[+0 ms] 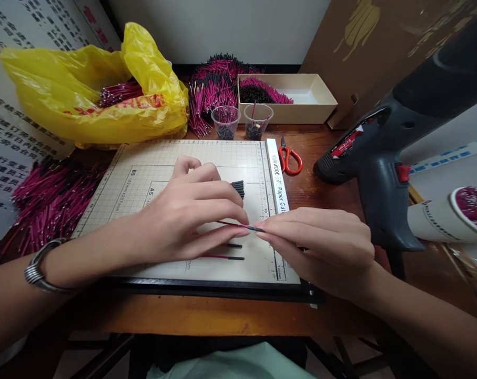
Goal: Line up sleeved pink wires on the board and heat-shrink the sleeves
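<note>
My left hand (206,202) is closed in a pinch on a thin dark-red wire (232,224) over the paper cutter board (206,158). The black sleeve (256,229) on that wire's right end is pinched between the thumb and forefinger of my right hand (321,239). Beneath my left hand, a red wire with a black end (235,258) lies on the board. Behind its fingers shows a row of black-ended pieces (238,188), mostly hidden by the hand.
Orange-handled scissors (291,161) lie beside the cutter. Two plastic cups (225,117) and a cardboard box (309,111) stand behind. A heat gun (380,158) is at right, a yellow bag (123,123) at back left. Wire piles (60,195) lie left.
</note>
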The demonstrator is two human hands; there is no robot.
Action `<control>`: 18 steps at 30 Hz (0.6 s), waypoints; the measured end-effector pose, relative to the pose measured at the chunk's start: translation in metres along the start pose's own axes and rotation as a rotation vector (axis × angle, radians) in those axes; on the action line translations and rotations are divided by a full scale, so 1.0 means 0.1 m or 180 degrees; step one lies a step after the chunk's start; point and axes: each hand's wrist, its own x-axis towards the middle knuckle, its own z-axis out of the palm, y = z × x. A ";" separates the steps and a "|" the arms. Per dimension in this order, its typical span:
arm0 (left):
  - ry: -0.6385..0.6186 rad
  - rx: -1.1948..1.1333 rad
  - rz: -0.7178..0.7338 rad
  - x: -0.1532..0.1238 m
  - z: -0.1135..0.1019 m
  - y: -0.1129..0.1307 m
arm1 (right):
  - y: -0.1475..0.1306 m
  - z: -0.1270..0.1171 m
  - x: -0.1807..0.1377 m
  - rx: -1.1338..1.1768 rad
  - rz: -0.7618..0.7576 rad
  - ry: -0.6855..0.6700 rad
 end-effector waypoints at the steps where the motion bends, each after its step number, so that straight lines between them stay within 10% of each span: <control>1: 0.0028 0.0001 0.0026 0.00 0.01 0.00 | 0.00 0.01 0.00 -0.0024 -0.0035 0.0026; 12: -0.0132 0.0034 0.0173 0.06 -0.04 -0.01 | 0.01 0.04 0.03 -0.0302 -0.0038 0.0044; 18: 0.0309 0.0980 -0.0360 0.10 -0.45 -0.51 | 0.06 0.01 0.05 -0.0262 -0.0012 0.0259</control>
